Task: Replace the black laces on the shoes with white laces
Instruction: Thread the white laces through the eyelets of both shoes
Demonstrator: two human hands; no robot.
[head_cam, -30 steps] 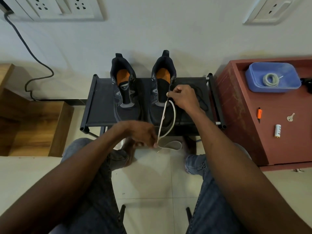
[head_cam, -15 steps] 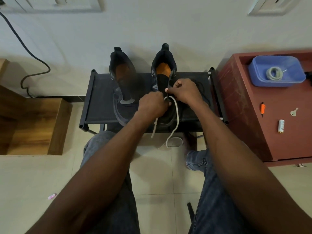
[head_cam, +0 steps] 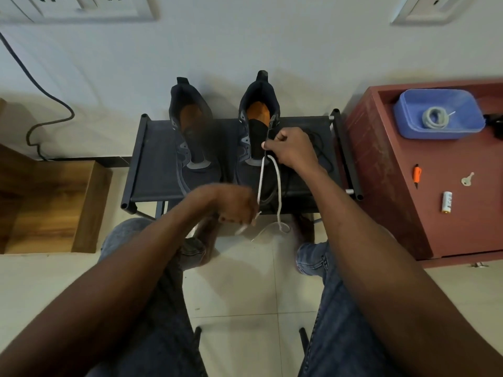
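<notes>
1. The right hand (head_cam: pixel 292 148) is being held over the right shoe (head_cam: pixel 257 142), its thumb and fingers pinching the eyelet edge of the shoe where the white lace (head_cam: pixel 277 191) is coming out.
2. The left hand (head_cam: pixel 231 204) is being held lower, in front of the rack, its fingers curled round one strand of the white lace near its tip; the hand is blurred, so the exact grip cannot be told.
3. The white lace is being stretched in two strands from the right shoe down toward the floor (head_cam: pixel 239 289): one is running to the left hand, the other is hanging past the rack's front edge and ending in a small loop on the tiles.
4. A black lace (head_cam: pixel 318 148) is lying loose on the rack (head_cam: pixel 152 170) just to the right of the right shoe, partly hidden by the right wrist.
5. The left shoe (head_cam: pixel 190 137) is being left untouched beside the right one; both are dark with orange insoles, standing on the rack's black fabric shelf against the wall. No brand mark can be read on either.
6. A red-brown surface (head_cam: pixel 394 186) is standing to the right, carrying a blue tray (head_cam: pixel 408 123) with a coiled grey lace (head_cam: pixel 435 118), an orange-handled tool (head_cam: pixel 417 174), a key (head_cam: pixel 467 178) and a small white battery (head_cam: pixel 446 202) whose print is too small to read.
7. Wall sockets (head_cam: pixel 89 6) are being shown at the top, with a dark cable (head_cam: pixel 40 88) hanging below.
</notes>
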